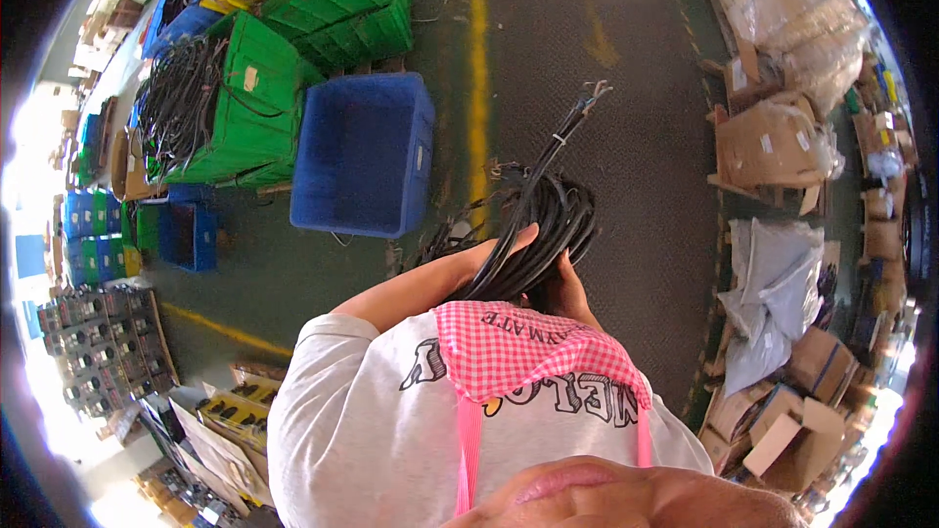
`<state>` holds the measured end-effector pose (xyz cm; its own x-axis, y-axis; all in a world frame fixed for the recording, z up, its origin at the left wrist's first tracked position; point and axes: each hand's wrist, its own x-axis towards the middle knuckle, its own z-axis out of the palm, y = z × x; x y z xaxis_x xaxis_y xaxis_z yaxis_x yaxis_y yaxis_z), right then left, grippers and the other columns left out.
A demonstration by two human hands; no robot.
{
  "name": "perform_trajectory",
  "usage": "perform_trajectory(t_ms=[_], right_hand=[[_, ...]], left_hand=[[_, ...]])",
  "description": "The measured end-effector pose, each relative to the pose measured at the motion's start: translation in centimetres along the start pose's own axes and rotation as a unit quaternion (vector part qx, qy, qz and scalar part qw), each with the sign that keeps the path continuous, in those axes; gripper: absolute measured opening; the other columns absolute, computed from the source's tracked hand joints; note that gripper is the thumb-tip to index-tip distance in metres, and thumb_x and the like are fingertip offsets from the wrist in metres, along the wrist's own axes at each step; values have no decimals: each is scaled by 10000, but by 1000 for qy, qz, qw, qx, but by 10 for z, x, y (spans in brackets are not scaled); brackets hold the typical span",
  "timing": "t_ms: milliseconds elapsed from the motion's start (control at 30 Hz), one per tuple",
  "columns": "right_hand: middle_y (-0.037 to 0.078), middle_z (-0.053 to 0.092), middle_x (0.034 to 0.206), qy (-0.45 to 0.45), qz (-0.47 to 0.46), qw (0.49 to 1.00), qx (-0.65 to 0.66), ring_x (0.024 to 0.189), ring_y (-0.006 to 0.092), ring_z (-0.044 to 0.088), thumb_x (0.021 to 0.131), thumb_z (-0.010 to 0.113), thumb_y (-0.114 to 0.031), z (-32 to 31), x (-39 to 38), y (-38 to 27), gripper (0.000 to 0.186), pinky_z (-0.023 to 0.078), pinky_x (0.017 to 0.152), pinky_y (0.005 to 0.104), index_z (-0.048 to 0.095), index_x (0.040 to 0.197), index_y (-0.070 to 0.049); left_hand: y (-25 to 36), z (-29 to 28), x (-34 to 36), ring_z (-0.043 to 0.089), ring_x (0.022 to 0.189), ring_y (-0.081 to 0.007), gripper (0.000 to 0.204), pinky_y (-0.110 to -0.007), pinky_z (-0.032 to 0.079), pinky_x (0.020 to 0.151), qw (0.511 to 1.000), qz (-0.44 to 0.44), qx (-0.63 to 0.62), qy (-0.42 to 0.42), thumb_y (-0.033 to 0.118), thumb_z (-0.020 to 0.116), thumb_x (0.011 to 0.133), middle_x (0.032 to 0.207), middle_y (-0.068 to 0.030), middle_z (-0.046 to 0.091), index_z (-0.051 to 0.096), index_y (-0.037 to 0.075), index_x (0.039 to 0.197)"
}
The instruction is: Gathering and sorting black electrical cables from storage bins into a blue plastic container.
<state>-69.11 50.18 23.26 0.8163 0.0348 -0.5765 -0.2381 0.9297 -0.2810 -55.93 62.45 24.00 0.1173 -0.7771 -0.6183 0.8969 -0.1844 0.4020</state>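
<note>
A thick coiled bundle of black cables [562, 215] is held in front of my body. Its upper end sticks out forward, bound by a white tie [558, 138], with thin coloured wires [593, 96] splaying at the tip. My left hand [509, 246] wraps the bundle's left side, the thumb lying on top. On the right side, my right hand [569, 279] grips the same bundle, its fingers partly hidden by the cables. More loose black cables [440, 246] show to the left of the bundle, beyond my left forearm; what they rest on is hidden.
A blue plastic bin [419, 161] stands ahead to the left. Beside it, green crates [259, 98] hold heaps of black cables [181, 103]. A yellow floor line [478, 68] runs forward. Cardboard boxes [773, 142] and grey-white bags [768, 303] line the right side.
</note>
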Motion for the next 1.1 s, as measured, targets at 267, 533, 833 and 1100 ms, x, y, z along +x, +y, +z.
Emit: perform_trajectory(t_ms=[267, 533, 833, 1100], right_hand=[[89, 508, 1299, 92, -58, 992, -58, 1156, 291, 499, 880, 549, -439, 41, 75, -64, 577, 425, 909, 430, 424, 1330, -98], [113, 503, 1285, 85, -92, 990, -71, 1159, 312, 493, 851, 625, -285, 93, 128, -143, 596, 401, 974, 459, 382, 1343, -51], [109, 554, 1176, 70, -38, 991, -111, 1029, 293, 556, 857, 626, -290, 103, 220, -259, 606, 474, 863, 454, 344, 1343, -64], [112, 580, 1152, -5, 73, 983, -171, 1004, 261, 587, 831, 666, -228, 169, 288, -341, 525, 496, 846, 417, 450, 1266, -28]], left_hand=[[107, -24, 62, 626, 902, -252, 686, -361, 514, 810, 996, 43, -75, -30, 623, 484, 844, 1084, -133, 630, 552, 57, 1226], [196, -39, 94, 598, 1031, -284, 670, -396, 467, 931, 992, 44, -49, -104, 559, 457, 890, 1183, -168, 587, 490, 18, 1283], [288, -39, 156, 556, 1103, -295, 564, -412, 390, 1011, 981, 24, -188, 40, 442, 322, 959, 1231, -172, 559, 500, 12, 1278], [358, 5, 143, 576, 1076, -277, 717, -395, 444, 947, 968, 89, -198, 126, 605, 416, 883, 1229, -154, 562, 498, 5, 1267]])
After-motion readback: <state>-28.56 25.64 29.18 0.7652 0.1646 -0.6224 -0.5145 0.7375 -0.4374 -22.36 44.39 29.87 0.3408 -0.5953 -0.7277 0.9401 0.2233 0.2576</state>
